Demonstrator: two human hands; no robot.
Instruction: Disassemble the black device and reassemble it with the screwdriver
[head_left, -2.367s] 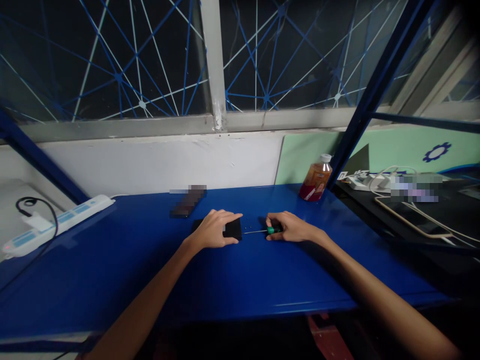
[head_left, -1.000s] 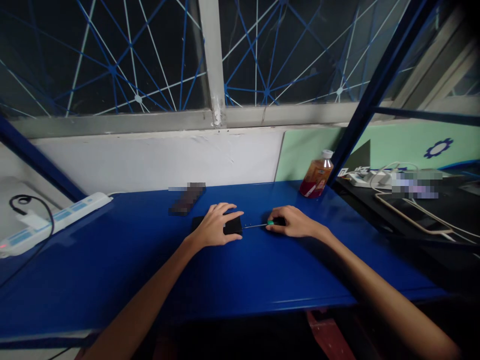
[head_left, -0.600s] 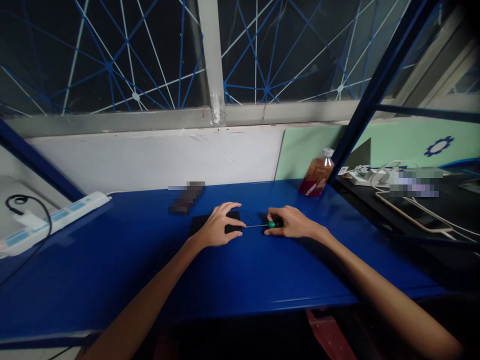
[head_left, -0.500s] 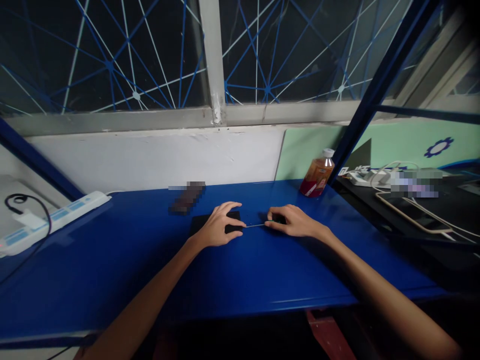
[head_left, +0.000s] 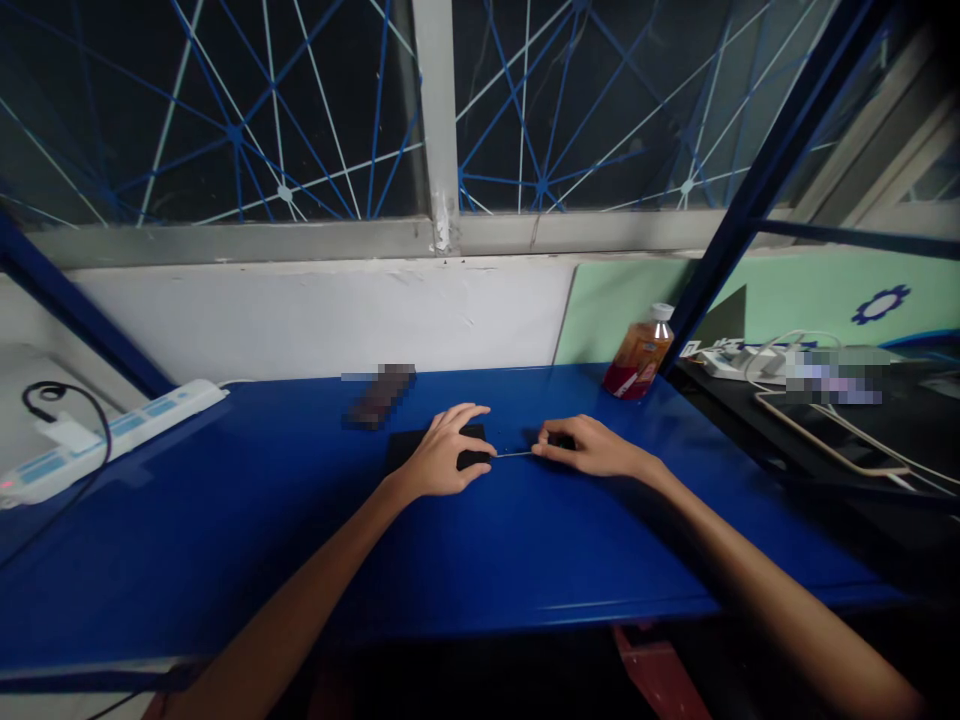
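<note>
My left hand (head_left: 442,455) rests over a flat black object (head_left: 401,447) on the blue table. Its thumb and index finger close around a dark piece (head_left: 472,459); whether that is part of the flat object I cannot tell. The other fingers stretch out above it. A thin metal rod (head_left: 515,455) runs between the two hands, its left end at my left fingertips. My right hand (head_left: 585,445) pinches the rod's right end. Something dark with a touch of green shows inside the right palm, like the handle of a small screwdriver, mostly covered by the fingers.
Behind my left hand lies a blurred dark brown item (head_left: 380,395). A bottle of reddish drink (head_left: 640,355) stands at the back right. A white power strip (head_left: 112,440) with a black cable lies left. Rightward, a phone (head_left: 829,432) and white cables lie on a black surface.
The whole view has shifted slightly, moving everything a little right and down. Both hands keep nearly the same pose, with the rod still between them.
</note>
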